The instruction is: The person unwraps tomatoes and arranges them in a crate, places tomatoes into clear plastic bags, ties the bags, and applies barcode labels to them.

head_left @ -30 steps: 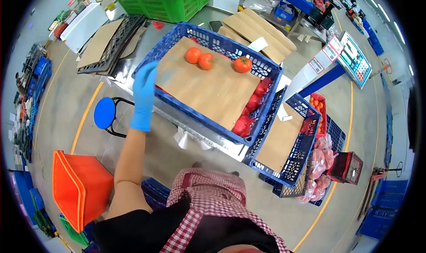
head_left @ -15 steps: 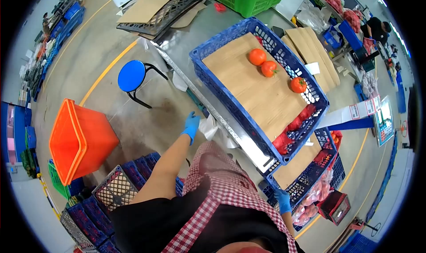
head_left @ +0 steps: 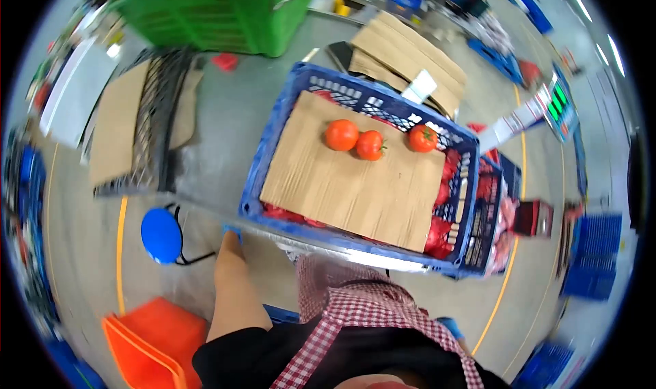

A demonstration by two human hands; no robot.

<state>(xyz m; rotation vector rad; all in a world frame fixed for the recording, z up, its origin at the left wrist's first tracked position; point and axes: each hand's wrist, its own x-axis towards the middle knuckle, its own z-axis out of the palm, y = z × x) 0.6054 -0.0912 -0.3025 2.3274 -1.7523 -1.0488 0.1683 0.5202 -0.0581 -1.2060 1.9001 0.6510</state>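
Note:
A blue plastic crate [head_left: 254, 177] sits on the metal table, lined with a brown cardboard sheet [head_left: 342, 198]. On the sheet lie a tomato [head_left: 342, 135], a second tomato [head_left: 370, 145] touching or nearly touching it, and a third tomato [head_left: 423, 138] farther right. Red netting [head_left: 439, 233] shows around the cardboard's edges. My left hand [head_left: 233, 232], in a blue glove, is at the table's near edge, left of the crate; its fingers are mostly hidden. My gloved right hand [head_left: 451, 328] hangs low beside my apron, blurred, below the crate's right end.
A green crate [head_left: 205, 20] stands at the back of the metal table [head_left: 212, 163], with a black crate and cardboard [head_left: 123, 129] at left. A blue stool [head_left: 162, 235] and orange bin [head_left: 157, 341] are on the floor. A scale display [head_left: 562, 109] stands right, beyond another blue crate [head_left: 484, 215].
The view has turned, so the table and crate now lie more squarely before me. My left hand has come up to the table edge. My right hand has left the lower crate's side.

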